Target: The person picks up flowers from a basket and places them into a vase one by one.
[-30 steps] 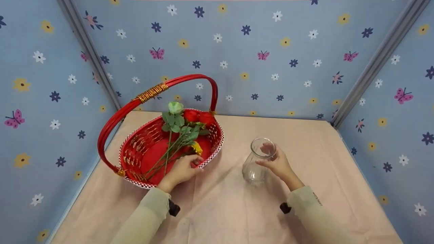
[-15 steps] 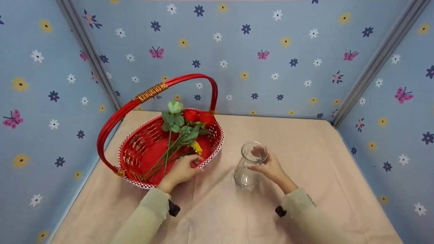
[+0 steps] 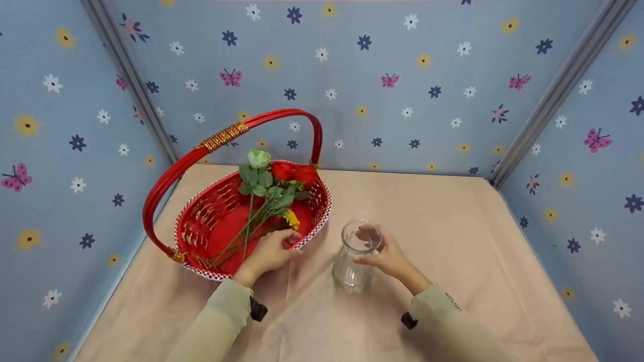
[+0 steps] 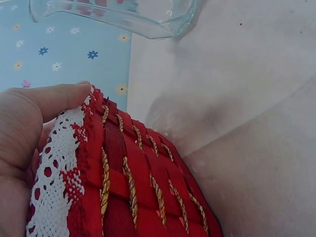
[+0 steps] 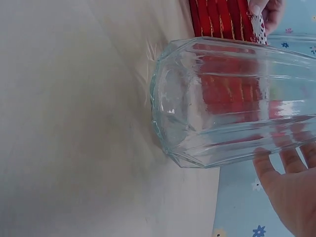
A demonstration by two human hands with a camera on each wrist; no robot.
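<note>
My left hand (image 3: 269, 255) grips the near right rim of a red woven basket (image 3: 326, 216). In the left wrist view the thumb of that hand (image 4: 54, 101) lies over the white-and-red lace edge. A clear glass vase (image 3: 347, 266) stands upright to the right of the basket, nothing inside it. Around its neck, from the right side, curl the fingers and thumb of my right hand (image 3: 395, 259). The right wrist view shows the faceted glass body of the vase (image 5: 212, 106) close over the cloth. Inside the basket lie a pale green rose (image 3: 259, 159), red roses (image 3: 305, 174) and a yellow flower (image 3: 291, 219).
A tall red handle (image 3: 166, 181) with gold wrapping arches over the basket. Pale pink cloth (image 3: 443, 216) covers the table. Blue flower-patterned panels (image 3: 352, 65) enclose it at the back and both sides, with grey posts (image 3: 558, 95) in the corners.
My right hand has moved the vase left and nearer to me, closer to the basket. The left hand stays on the basket rim, and the flowers have not moved.
</note>
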